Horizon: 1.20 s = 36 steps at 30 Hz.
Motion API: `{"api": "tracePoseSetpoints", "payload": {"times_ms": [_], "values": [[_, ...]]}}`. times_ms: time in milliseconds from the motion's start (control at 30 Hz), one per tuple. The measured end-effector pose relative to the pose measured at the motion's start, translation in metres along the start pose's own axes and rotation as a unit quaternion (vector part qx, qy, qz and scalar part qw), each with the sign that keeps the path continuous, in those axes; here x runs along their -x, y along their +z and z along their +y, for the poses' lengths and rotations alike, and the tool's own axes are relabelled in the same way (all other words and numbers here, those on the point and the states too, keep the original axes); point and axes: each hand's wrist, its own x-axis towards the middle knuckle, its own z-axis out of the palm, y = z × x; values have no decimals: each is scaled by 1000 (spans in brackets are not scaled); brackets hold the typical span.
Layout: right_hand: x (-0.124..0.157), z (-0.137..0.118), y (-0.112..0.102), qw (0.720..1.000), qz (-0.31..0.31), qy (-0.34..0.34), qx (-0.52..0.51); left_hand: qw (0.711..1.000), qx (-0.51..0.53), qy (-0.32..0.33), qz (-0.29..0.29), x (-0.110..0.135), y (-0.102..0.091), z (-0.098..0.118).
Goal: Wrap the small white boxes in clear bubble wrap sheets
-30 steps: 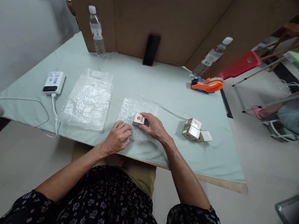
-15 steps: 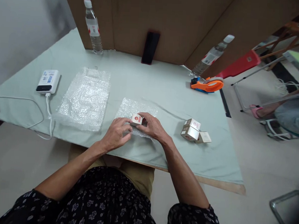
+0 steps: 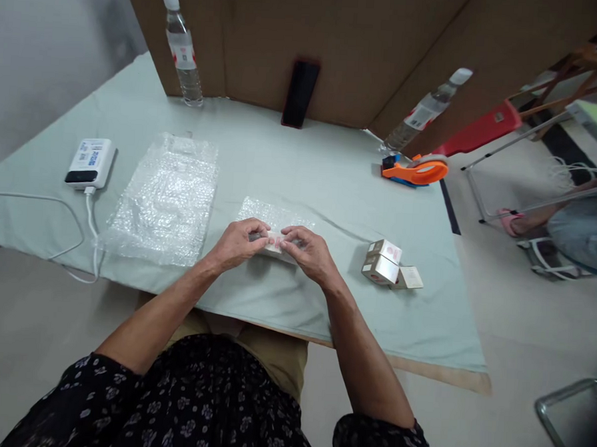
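A small white box with a red mark (image 3: 276, 242) lies on a sheet of bubble wrap (image 3: 273, 215) near the table's front edge. The near edge of the wrap is folded up over the box. My left hand (image 3: 237, 243) pinches the wrap at the box's left end. My right hand (image 3: 309, 254) pinches it at the right end. Both hands are closed on the wrap and box, which is mostly hidden under my fingers.
A stack of bubble wrap sheets (image 3: 164, 200) lies to the left, a power bank (image 3: 90, 163) with a white cable beyond it. Small boxes (image 3: 389, 265) sit to the right. An orange tape dispenser (image 3: 416, 169), two water bottles (image 3: 182, 50) and a dark phone (image 3: 300, 93) stand near the cardboard wall.
My left hand has moved from the wrap's near edge up to the box, folding the bubble wrap over it. The box is now covered where it was bare before.
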Motion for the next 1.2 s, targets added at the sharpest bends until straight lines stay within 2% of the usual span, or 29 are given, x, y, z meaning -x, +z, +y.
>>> {"api": "tracePoseSetpoints", "payload": {"times_ms": [133, 267, 367, 433, 467, 567, 633, 767, 867, 1000, 1100, 1200], "values": [[4, 6, 6, 998, 16, 32, -43, 1000, 11, -12, -10, 2, 2, 0], [14, 4, 3, 998, 18, 43, -34, 999, 16, -29, -37, 1, 2, 1], [24, -10, -4, 991, 84, 14, 102, 998, 11, -41, -53, -4, 0, 2], [31, -25, -6, 966, 134, -37, 220, 997, 6, -43, -65, -8, 0, 2], [34, -32, -5, 953, 135, -67, 262, 997, 0, -40, -72, -10, 0, 3], [38, -45, 5, 936, 48, -127, 324, 995, -28, -29, -93, -13, -2, 4], [37, -45, 14, 930, -3, -123, 347, 994, -51, -20, -95, -12, -5, 4], [33, -39, 23, 920, -22, -93, 381, 994, -93, -7, -59, 3, -14, 0], [32, -42, 22, 903, -36, -92, 419, 990, -130, -57, 4, 16, -18, -8], [30, -52, 24, 863, -58, -111, 490, 962, -231, -129, 64, 28, -18, -15], [29, -56, 26, 833, -70, -130, 533, 940, -285, -178, 67, 31, -22, -10], [27, -56, 27, 816, -87, -146, 552, 925, -305, -225, 30, 28, -27, -4]]}}
